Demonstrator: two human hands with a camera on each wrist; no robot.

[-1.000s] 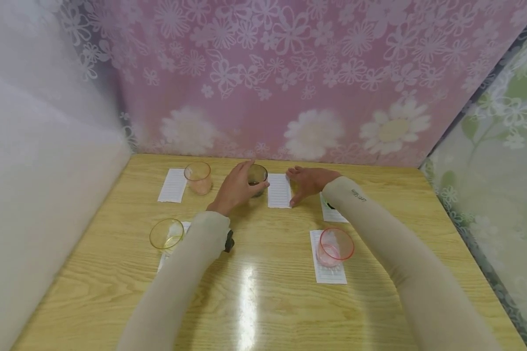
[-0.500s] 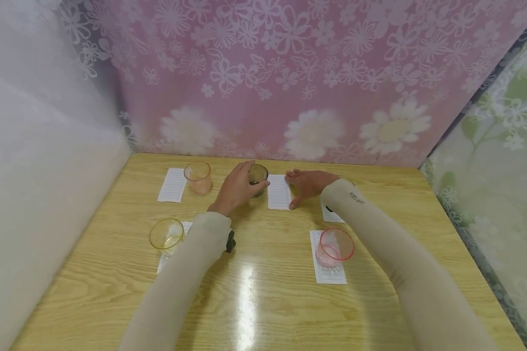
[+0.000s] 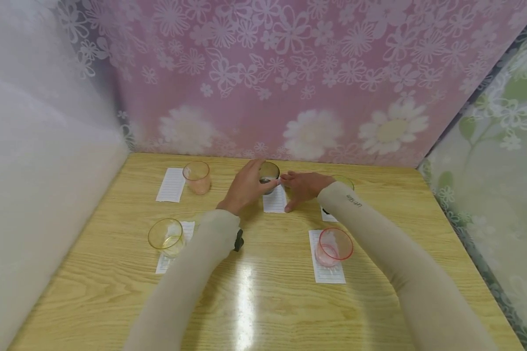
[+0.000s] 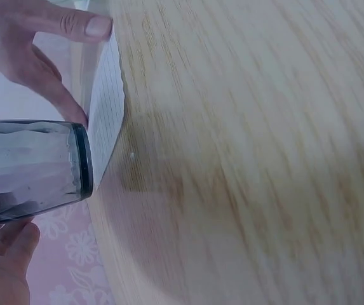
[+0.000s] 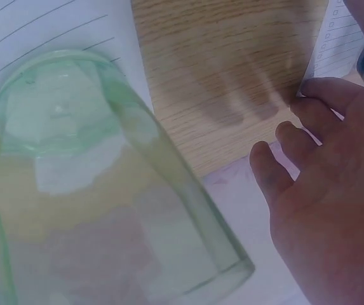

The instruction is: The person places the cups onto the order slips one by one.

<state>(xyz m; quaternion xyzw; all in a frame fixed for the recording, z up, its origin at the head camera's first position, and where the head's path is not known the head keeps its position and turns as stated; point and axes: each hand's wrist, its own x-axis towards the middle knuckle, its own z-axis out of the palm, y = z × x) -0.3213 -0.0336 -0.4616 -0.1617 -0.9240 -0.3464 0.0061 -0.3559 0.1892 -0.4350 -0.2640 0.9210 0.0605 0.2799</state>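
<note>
My left hand (image 3: pixel 245 187) grips a dark grey glass tumbler (image 3: pixel 270 170), thumb on its near side and fingers behind. The tumbler is over the far part of a lined paper slip (image 3: pixel 274 202) at the back middle of the table. In the left wrist view the tumbler's thick base (image 4: pixel 82 162) is close to the slip; whether it touches cannot be told. My right hand (image 3: pixel 306 186) is at the slip's right side, fingers loosely extended and thumb down by its near right corner. The right wrist view shows a green glass (image 5: pixel 61 127) beside this hand.
An orange-pink glass (image 3: pixel 197 179) stands beside a slip (image 3: pixel 170 185) at the back left. A yellow glass (image 3: pixel 167 239) is at the front left, a pink glass (image 3: pixel 329 253) on a slip at the front right. My right sleeve partly hides the green glass. A floral-covered wall (image 3: pixel 263 122) borders the back.
My left hand has moved right with the grey tumbler, bringing it from beside the slip to over its far part. The slip and my right hand have shifted slightly left.
</note>
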